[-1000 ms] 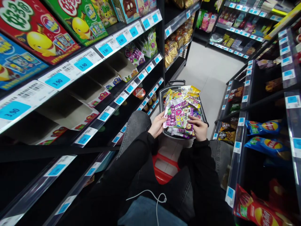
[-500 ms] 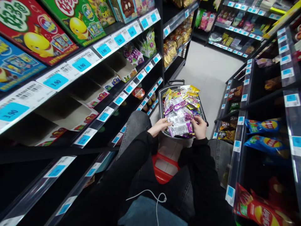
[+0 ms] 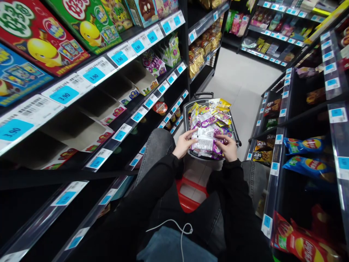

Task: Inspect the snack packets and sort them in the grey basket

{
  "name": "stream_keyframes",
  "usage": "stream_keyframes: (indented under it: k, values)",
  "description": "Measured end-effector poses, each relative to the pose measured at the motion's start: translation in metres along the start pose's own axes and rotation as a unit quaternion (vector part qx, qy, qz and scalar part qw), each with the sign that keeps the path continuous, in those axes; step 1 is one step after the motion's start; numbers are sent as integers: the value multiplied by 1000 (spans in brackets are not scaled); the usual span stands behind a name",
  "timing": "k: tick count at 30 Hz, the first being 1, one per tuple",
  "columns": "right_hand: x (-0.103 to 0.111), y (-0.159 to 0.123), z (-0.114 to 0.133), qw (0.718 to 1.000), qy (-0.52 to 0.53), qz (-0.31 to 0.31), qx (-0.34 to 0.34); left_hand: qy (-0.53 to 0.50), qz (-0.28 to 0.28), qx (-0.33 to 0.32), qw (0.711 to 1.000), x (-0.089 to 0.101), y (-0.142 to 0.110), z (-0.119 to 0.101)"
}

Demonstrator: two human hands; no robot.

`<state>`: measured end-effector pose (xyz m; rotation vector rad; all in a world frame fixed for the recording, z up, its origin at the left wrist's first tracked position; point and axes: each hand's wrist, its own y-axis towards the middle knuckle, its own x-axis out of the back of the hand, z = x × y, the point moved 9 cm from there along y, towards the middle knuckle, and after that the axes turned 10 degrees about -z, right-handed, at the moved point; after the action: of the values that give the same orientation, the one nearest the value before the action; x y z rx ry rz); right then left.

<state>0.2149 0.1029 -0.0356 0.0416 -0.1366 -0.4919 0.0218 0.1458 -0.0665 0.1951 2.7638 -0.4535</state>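
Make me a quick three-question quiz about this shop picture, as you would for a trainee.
1. True or false: the left hand and the right hand both hold the packet.

2. What lies in the basket?
A: glass bottles
B: small packaged snacks
C: loose apples

3. Fill in: the blue price tags below the red box read ___.

Key: 1. True. 2. B. 3. 3.90.

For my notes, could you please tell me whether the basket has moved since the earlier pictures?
No; the basket shows no visible shift against the left shelf.
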Motion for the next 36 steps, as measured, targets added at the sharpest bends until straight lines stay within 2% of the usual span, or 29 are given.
stream_keyframes:
  k: [2,5,12,16,18,23,27,31,36]
  values:
    - [-1,0,0,1000,-20,-2,4,25,-17,-20,999,5,2,0]
    - [-3,0,-2,999,-39,-2,13,45,-20,-17,999,5,3,2]
    - [-19,-3,-7,997,-50,65,10,81,-83,-37,993,12,4,-2]
    - [-23,-5,-5,996,-44,81,12,89,-108,-64,988,17,4,-6]
    - [-23,-6,-3,996,-39,75,11,82,-93,-53,991,15,4,-6]
    - [-28,-10,4,995,-39,88,31,70,-8,34,997,0,-2,2]
    - [-39,-14,0,992,-33,125,17,79,-24,37,996,4,0,2]
    - [-43,-14,-6,993,-31,111,10,77,-70,18,994,12,3,4]
    - [-34,-10,-7,997,-56,44,26,76,-131,-36,988,23,6,-1]
